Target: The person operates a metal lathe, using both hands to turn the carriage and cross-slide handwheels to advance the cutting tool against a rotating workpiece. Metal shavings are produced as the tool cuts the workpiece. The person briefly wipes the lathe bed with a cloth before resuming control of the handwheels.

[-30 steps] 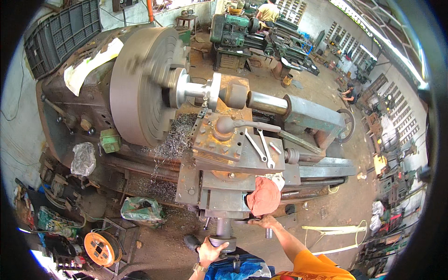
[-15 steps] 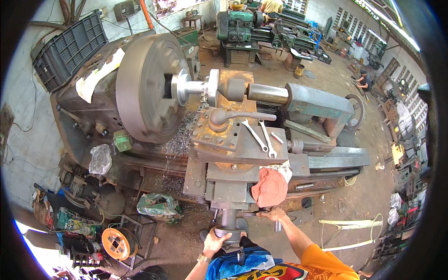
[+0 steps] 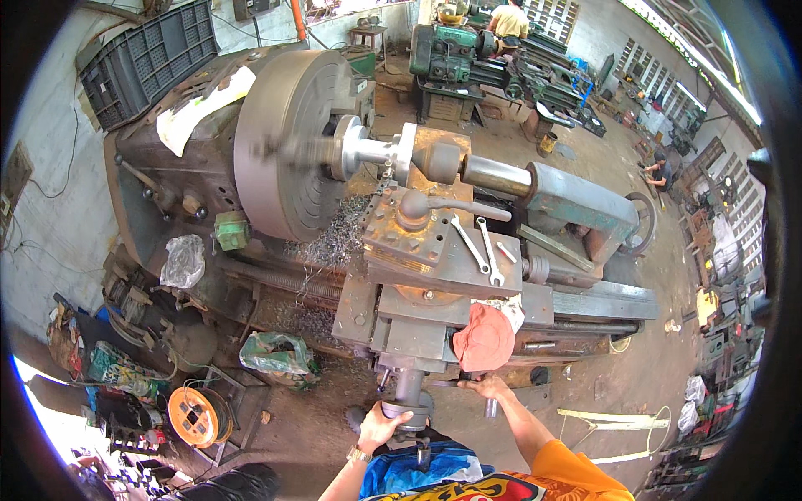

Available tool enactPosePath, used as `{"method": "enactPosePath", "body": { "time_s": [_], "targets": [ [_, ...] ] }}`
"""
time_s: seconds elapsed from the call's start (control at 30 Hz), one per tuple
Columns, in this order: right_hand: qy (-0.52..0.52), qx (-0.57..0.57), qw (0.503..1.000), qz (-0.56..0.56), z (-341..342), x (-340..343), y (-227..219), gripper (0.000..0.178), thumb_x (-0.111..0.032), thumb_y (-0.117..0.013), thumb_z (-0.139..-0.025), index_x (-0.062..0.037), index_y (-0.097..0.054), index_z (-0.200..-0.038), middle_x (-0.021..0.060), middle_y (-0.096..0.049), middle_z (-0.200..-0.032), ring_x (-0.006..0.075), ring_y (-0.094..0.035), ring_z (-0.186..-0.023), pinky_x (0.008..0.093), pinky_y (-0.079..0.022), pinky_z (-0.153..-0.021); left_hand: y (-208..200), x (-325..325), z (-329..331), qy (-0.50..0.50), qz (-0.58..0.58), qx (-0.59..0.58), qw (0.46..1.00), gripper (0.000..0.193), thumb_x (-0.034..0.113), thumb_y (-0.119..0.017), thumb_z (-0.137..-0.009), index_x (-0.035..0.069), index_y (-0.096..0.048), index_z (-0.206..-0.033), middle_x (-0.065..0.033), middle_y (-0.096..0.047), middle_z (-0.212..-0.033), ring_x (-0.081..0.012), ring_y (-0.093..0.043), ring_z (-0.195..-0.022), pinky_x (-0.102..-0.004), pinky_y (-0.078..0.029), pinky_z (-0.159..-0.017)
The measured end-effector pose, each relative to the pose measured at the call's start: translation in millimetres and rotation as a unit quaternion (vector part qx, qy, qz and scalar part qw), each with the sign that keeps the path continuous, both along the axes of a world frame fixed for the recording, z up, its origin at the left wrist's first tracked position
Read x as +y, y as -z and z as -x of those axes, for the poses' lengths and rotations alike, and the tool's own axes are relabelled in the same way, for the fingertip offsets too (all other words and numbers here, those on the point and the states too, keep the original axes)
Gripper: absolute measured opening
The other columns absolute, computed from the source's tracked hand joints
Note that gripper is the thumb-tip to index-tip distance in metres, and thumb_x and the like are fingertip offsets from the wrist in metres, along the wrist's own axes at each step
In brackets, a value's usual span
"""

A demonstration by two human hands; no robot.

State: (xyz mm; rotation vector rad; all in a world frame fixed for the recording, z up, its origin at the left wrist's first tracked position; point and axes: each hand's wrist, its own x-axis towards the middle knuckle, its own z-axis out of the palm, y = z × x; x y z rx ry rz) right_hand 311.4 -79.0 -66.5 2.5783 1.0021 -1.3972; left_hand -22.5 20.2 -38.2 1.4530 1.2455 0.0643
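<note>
In front of me stands a large lathe, its big round chuck [image 3: 284, 150] blurred by spinning. A shiny flanged metal workpiece [image 3: 372, 150] runs from the chuck to the tailstock [image 3: 576, 192]. Beside the workpiece sits the tool post [image 3: 409, 225] with its clamping handle. My left hand [image 3: 382, 427] is closed round the left rim of the cross-slide handwheel [image 3: 409, 413]. Farther right, my right hand [image 3: 486, 387] grips a lever whose end is mostly hidden under my fingers. A red cloth cap [image 3: 484, 338] lies on the carriage just above that hand.
Two wrenches [image 3: 483, 250] lie on the compound slide. Metal chips [image 3: 330, 234] are heaped below the chuck. An orange cable reel [image 3: 196, 415] and a plastic bag [image 3: 276, 355] are on the left floor. Another lathe [image 3: 451, 63] and a person [image 3: 510, 21] are at the back.
The view has shifted slightly, so the lathe sits a little farther right. The chuck has turned. Both hands keep their holds on the handwheel and lever.
</note>
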Motion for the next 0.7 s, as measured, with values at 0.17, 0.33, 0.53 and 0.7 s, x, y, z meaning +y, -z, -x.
{"method": "enactPosePath", "body": {
  "time_s": [0.17,0.33,0.53,0.7],
  "targets": [
    [0.002,0.002,1.000,-0.007,1.9,2.7,-10.0,0.097,-0.082,-0.060,-0.068,-0.0114,-0.057,-0.134,0.0234,-0.053,-0.138,0.0356,-0.048,-0.131,0.0403,-0.041,-0.106,-19.1,3.4,-1.5,0.006,-0.001,0.007,1.000,0.092,0.071,-0.073,-0.064,0.000,-0.057,-0.120,-0.0251,-0.066,-0.113,-0.0382,-0.064,-0.109,-0.0447,-0.049,-0.092],
    [0.009,0.008,1.000,-0.004,-4.6,-3.8,6.9,0.098,-0.081,-0.062,-0.068,-0.0073,-0.058,-0.132,0.0237,-0.055,-0.135,0.0359,-0.051,-0.128,0.0394,-0.041,-0.105,-23.7,5.1,-1.7,0.019,0.000,0.024,1.000,0.093,0.072,-0.072,-0.065,0.000,-0.056,-0.120,-0.0249,-0.066,-0.113,-0.0386,-0.063,-0.109,-0.0450,-0.049,-0.092],
    [0.035,0.012,0.997,-0.063,-14.4,-14.4,49.1,0.093,-0.073,-0.073,-0.065,0.0000,-0.059,-0.121,0.0178,-0.061,-0.123,0.0315,-0.056,-0.115,0.0381,-0.043,-0.097,-13.9,4.9,-1.0,0.026,0.001,0.020,0.999,0.093,0.074,-0.071,-0.064,0.001,-0.056,-0.119,-0.0242,-0.066,-0.112,-0.0387,-0.064,-0.107,-0.0461,-0.050,-0.090],
    [0.049,0.020,0.998,-0.021,-19.6,-17.1,50.5,0.097,-0.072,-0.073,-0.067,0.0005,-0.054,-0.128,0.0186,-0.057,-0.130,0.0325,-0.053,-0.122,0.0380,-0.042,-0.102,-17.3,4.6,-1.7,0.020,-0.009,0.016,1.000,0.093,0.075,-0.071,-0.063,0.002,-0.056,-0.118,-0.0238,-0.067,-0.110,-0.0386,-0.064,-0.106,-0.0463,-0.051,-0.089]
  ]
}}
